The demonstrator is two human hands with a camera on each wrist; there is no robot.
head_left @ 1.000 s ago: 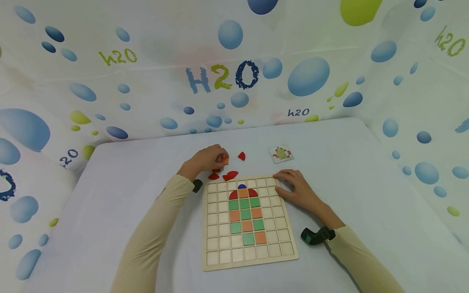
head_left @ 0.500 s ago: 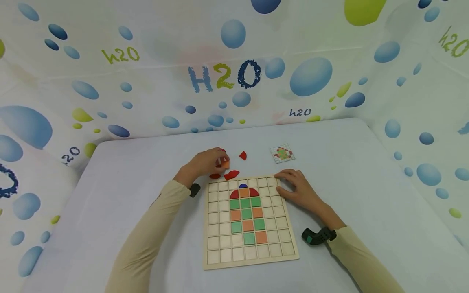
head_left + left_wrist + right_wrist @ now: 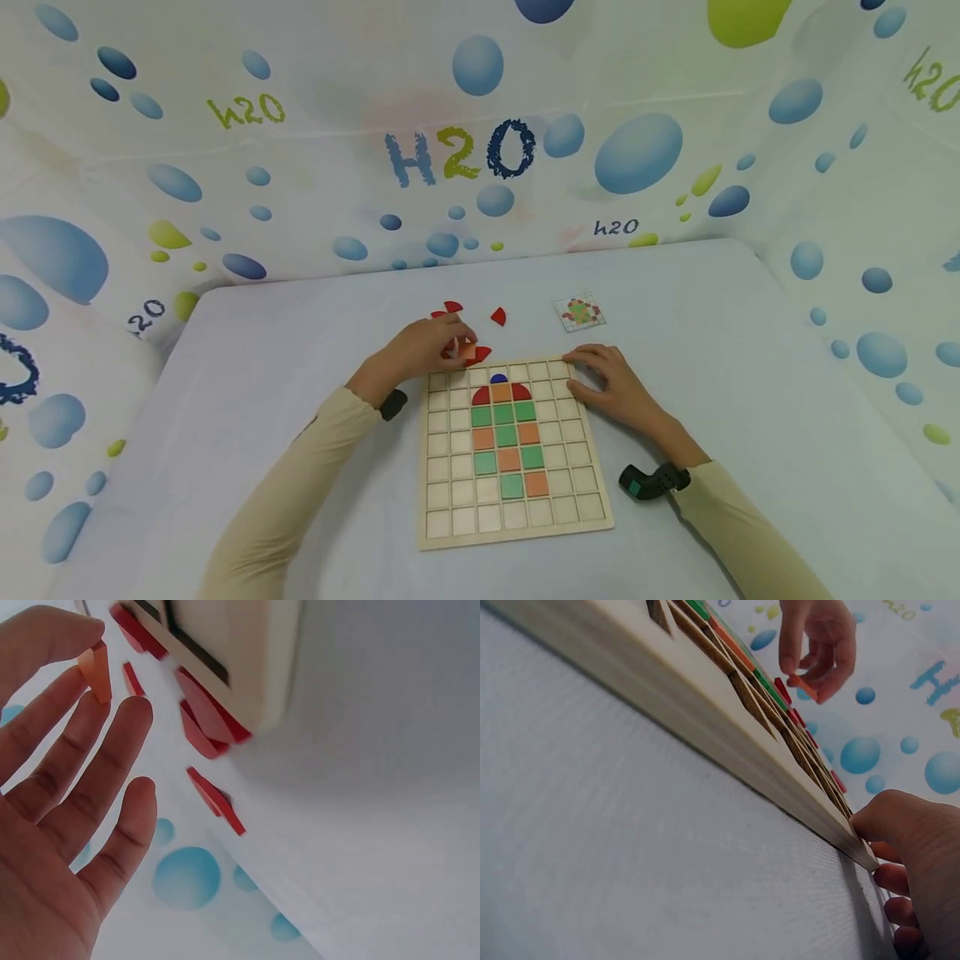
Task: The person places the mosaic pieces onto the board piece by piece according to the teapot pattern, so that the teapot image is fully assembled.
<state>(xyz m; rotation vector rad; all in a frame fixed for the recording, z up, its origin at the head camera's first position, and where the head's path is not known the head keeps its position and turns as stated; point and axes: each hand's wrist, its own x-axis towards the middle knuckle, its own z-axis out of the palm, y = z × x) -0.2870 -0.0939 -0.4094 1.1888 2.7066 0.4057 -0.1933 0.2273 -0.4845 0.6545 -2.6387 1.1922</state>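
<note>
My left hand (image 3: 426, 350) pinches an orange square tile (image 3: 468, 351) between thumb and fingertips, just beyond the far left part of the wooden grid board (image 3: 516, 538). In the left wrist view the orange tile (image 3: 95, 673) is seen edge-on, with the other fingers spread. At the board's far right corner my right hand (image 3: 617, 390) holds the edge, thumb on the side and fingers at the corner. The board carries green tiles (image 3: 512, 486), orange tiles (image 3: 536, 483), two red quarter-round pieces (image 3: 482, 395) and a blue half-round piece (image 3: 498, 378).
Loose red pieces lie past the board: one red wedge (image 3: 498, 316) apart, others (image 3: 453, 307) near the left hand, partly covered by it. A small pattern card (image 3: 581, 312) lies at the back right. A printed sheet (image 3: 322, 167) hangs behind the white table (image 3: 720, 333).
My left hand has moved nearer to the board with the orange tile, uncovering red pieces behind it. The right hand stays on the corner.
</note>
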